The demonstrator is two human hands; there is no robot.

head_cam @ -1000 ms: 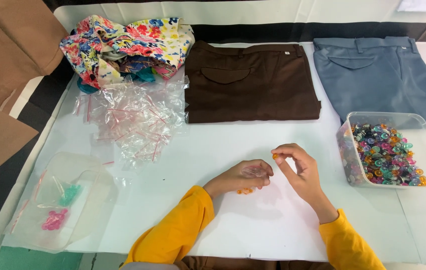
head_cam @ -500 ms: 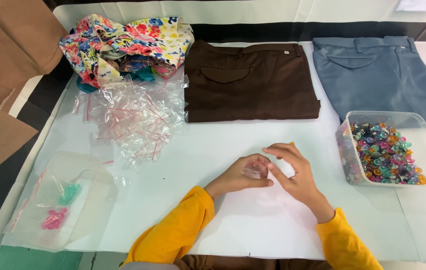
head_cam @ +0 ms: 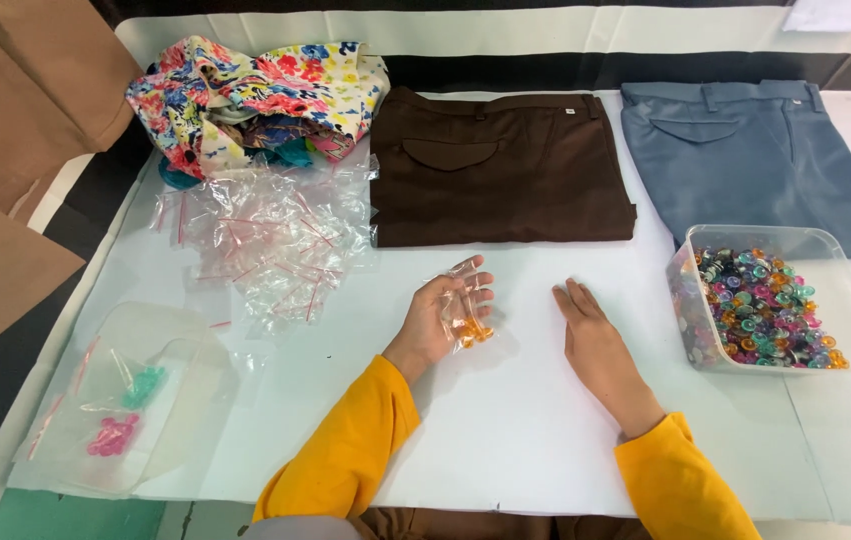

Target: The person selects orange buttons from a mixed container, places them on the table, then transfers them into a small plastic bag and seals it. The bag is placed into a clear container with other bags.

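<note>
Head view: the left hand (head_cam: 442,320) grips a small clear bag (head_cam: 465,305) with orange beads at its bottom. The bag's long side runs toward the table's (head_cam: 505,420) far edge. The right hand (head_cam: 593,340) lies open and flat, just beside it to the right. The bead tub (head_cam: 780,300) sits near the right edge, closest to the right hand.

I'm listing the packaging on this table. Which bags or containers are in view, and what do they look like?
Small clear bag: in left hand, orange pieces inside.
Pile of empty clear bags: upper left, red strips.
Filled bags: lower left, green and pink contents.
Clear tub: right, mixed coloured buttons.
</note>
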